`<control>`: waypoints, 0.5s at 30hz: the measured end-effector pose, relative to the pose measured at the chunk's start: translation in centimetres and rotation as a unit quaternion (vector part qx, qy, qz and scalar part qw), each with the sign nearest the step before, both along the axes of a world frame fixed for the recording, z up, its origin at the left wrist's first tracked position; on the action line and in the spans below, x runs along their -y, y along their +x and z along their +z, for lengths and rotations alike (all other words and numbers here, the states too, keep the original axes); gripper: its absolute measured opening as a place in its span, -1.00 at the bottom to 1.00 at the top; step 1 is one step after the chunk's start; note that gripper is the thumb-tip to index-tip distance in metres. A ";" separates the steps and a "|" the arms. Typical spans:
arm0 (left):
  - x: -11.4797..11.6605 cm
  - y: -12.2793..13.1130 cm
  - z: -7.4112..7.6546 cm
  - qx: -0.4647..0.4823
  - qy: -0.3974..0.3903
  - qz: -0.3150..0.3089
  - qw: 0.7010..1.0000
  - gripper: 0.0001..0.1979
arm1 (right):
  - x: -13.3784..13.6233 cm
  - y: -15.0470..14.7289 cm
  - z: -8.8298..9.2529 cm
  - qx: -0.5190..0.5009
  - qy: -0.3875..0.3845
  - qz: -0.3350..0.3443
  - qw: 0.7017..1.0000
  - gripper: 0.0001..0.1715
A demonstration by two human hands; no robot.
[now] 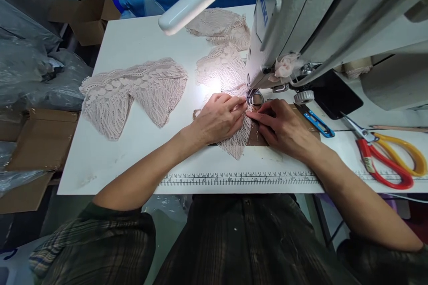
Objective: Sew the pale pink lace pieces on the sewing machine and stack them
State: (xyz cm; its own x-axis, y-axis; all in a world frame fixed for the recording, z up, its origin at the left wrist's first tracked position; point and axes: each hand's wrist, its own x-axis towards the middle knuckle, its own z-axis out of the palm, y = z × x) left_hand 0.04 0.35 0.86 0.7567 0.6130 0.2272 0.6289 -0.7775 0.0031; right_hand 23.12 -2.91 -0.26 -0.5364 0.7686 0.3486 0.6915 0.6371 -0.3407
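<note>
A pale pink lace piece [239, 142] lies under the needle area of the sewing machine [267, 31], its pointed end toward me. My left hand [222, 116] rests on the lace, fingers bent and pressed together at the presser foot. From the other side, my right hand [281, 124] pinches the lace edge between thumb and forefinger just in front of the foot. The needle itself is hidden. More lace [222, 67] spreads behind my left hand under the bright lamp spot. A stack of lace pieces [133, 91] lies to the left.
Scissors with red and yellow handles [389, 158], blue thread snips [317, 121] and a black phone-like slab [336, 93] lie right. A white lamp [190, 2] hangs overhead. A ruler strip [240, 180] lines the front edge. Cardboard boxes [43, 136] stand left.
</note>
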 end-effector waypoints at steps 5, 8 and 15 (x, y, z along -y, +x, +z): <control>-0.1 0.5 -0.6 0.013 0.005 0.027 1.000 -0.62 | -0.7 -0.2 -0.1 0.032 0.027 -0.015 0.999 -0.59; -0.2 0.8 -0.9 0.024 0.008 0.050 0.998 -0.62 | -1.0 -0.2 -0.2 0.038 0.025 -0.020 0.999 -0.59; -0.6 0.8 -1.1 0.058 -0.007 0.058 0.997 -0.64 | -0.4 0.1 -0.3 -0.002 0.025 0.005 1.000 -0.61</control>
